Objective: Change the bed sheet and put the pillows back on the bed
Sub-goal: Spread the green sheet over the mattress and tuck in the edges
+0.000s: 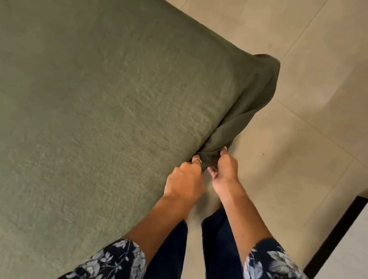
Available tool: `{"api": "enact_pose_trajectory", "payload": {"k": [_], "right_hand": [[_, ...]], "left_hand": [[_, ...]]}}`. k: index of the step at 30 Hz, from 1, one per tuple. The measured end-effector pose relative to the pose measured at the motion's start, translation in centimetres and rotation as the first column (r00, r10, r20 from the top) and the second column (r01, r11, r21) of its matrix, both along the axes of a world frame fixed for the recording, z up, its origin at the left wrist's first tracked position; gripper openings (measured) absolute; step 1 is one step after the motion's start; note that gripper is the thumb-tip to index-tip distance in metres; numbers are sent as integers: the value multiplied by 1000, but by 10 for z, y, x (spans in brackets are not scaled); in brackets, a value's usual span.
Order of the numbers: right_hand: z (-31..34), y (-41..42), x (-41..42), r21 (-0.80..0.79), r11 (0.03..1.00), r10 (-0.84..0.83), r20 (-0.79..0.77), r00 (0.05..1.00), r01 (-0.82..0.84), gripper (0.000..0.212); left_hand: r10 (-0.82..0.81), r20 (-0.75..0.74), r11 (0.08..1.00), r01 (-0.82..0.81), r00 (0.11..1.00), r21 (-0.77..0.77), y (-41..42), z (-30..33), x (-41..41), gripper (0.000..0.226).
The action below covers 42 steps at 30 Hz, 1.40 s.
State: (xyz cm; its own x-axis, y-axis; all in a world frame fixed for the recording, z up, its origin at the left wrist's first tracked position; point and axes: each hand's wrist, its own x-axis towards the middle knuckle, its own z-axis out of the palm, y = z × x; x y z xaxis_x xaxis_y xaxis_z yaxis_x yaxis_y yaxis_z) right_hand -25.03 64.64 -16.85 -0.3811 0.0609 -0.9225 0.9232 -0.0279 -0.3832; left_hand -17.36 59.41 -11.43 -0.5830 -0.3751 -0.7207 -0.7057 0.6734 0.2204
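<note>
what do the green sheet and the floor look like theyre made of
The green sheet: a soft woven fabric, likely cotton or linen, matte, with a slightly nubbly weave and gathered folds where both hands grip it. The floor: large pale tiles, probably ceramic or stone, smooth with a faint sheen and thin grout lines.

Both arms reach down, left hand fisted, right hand with fingers pinched.

Bed sheet cropped left — fingertips buried in folds
</note>
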Motion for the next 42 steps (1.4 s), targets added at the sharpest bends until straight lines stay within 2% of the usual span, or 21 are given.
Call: {"api": "enact_pose_trajectory", "payload": {"k": [4, 8, 12, 14, 16, 17, 19, 22, 24, 27, 29, 30, 32, 33, 34, 36, 37, 38, 40, 41, 42], "right_hand": [[12, -3, -26, 24, 999, 26, -197, 980, -22, 14], [24, -6, -34, 88, 985, 173, -501, 848, -149, 16], [26, 8, -41, 223, 846, 483, -704, 520, -484, 19], [26, 19, -45, 410, 653, 638, -750, 171, -637, 13], [18, 34, -50, 766, 314, 742, -566, -359, -561, 23], [14, 40, -54, 891, 141, 743, -384, -548, -432, 32], [8, 49, -56, 965, -89, 696, -116, -709, -245, 44], [10, 42, -53, 983, -175, 650, 75, -756, -53, 49], [19, 25, -50, 915, -398, 560, 300, -772, 67, 50], [30, -11, -29, 560, -819, 327, 636, -699, 126, 46], [39, -23, -17, 286, -929, 90, 790, -606, 234, 50], [38, -19, -18, 319, -911, 102, 789, -606, 262, 53], [24, 0, -34, 693, -720, 470, 524, -711, 34, 53], [24, 12, -44, 810, -556, 639, 272, -719, -188, 51], [27, 23, -52, 864, -325, 763, 0, -646, -384, 46], [28, 29, -60, 789, 285, 833, -485, -267, -544, 40], [25, 32, -60, 698, 508, 793, -607, -41, -505, 37], [24, 30, -60, 614, 646, 745, -636, 202, -454, 32], [17, 27, -73, 406, 835, 536, -448, 716, -372, 32], [14, 24, -82, 253, 915, 373, -230, 899, -315, 45], [12, 22, -89, 87, 968, 237, -4, 972, -235, 57]], "left_hand": [[161, -93, 981, -149, 983, 124, 5, 5, -4, 55], [164, -258, 976, -118, 952, 184, 15, 2, -5, 61], [122, -271, 972, -60, 955, 227, 19, -8, -4, 78], [87, -264, 973, -25, 961, 228, 19, -13, -3, 90], [46, -234, 976, 7, 971, 220, 17, -16, -6, 97], [46, -218, 976, 4, 975, 220, 16, -17, -10, 99], [76, -197, 975, -31, 978, 221, 15, -18, -22, 100], [110, -159, 971, -72, 981, 230, 13, -19, -40, 100], [148, -145, 959, -106, 978, 265, 10, -21, -43, 97], [267, -178, 923, -199, 947, 329, 6, -24, -41, 80], [326, -176, 904, -252, 929, 346, 2, -25, -39, 68], [335, -169, 901, -263, 927, 345, 1, -26, -39, 66], [344, -161, 899, -274, 925, 342, 2, -26, -38, 70], [349, -159, 900, -283, 924, 331, 3, -26, -39, 72], [349, -172, 909, -288, 921, 303, 5, -26, -41, 72], [330, -247, 934, -278, 911, 223, 11, -26, -46, 69], [317, -299, 943, -267, 900, 196, 16, -25, -51, 70], [301, -346, 951, -253, 889, 178, 21, -25, -55, 71], [245, -384, 969, -213, 890, 125, 34, -25, -62, 73], [212, -370, 977, -194, 904, 88, 40, -25, -65, 73], [180, -350, 983, -176, 919, 45, 44, -26, -66, 73]]}}
